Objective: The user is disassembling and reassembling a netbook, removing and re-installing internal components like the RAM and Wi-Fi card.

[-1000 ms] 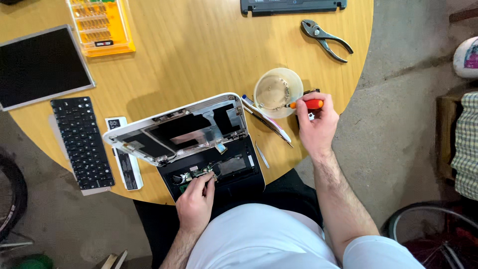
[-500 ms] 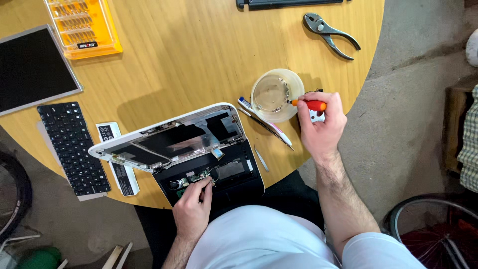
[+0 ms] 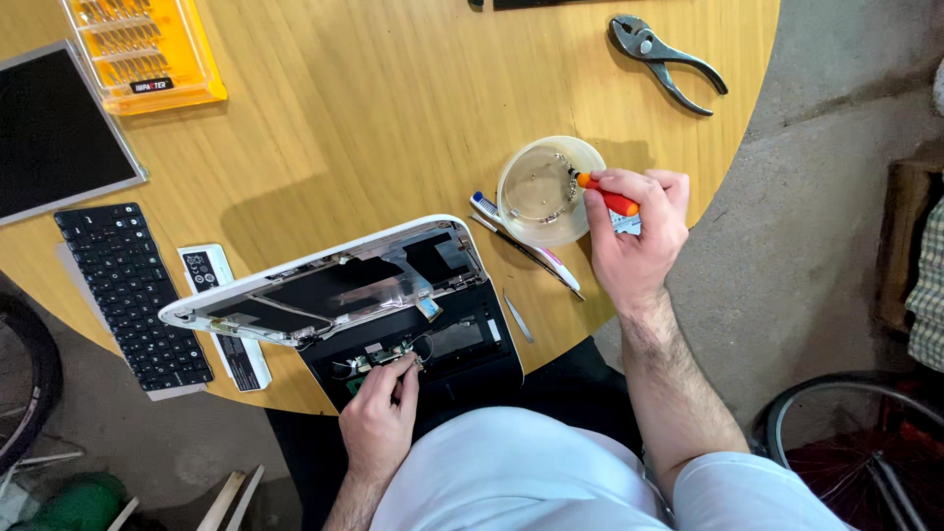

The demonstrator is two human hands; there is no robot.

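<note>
- Head view is looking down on a round wooden table (image 3: 374, 108) with an opened laptop (image 3: 344, 295) sitting at its near edge.
- An orange, rectangular bit case (image 3: 143, 51) with a clear lid and a small dark label strip is lying at the far left of the table.
- A white, oblong label card (image 3: 224, 315) with dark print is lying between the keyboard (image 3: 133, 295) and the laptop, partly under the laptop's raised shell.
- A dark screen panel (image 3: 54, 133) is resting beyond the keyboard, near the bit case.
- The left hand (image 3: 379, 423) is curling its fingers narrowly, fingertips pinching at a small green board and wires in the laptop's black base; whether it is gripping a part cannot be told.
- The right hand (image 3: 634, 231) is closing around an orange-handled screwdriver (image 3: 605, 195), whose tip is pointing over the rim of a pale round bowl (image 3: 546, 192).
- The bowl is holding small metal pieces and is standing just right of the laptop.
- A toothbrush (image 3: 526, 248) is lying just beside the bowl, and slim tweezers (image 3: 518, 317) are lying near the laptop's right edge.
- Pliers (image 3: 664, 59) are lying well apart, at the far right.
</note>
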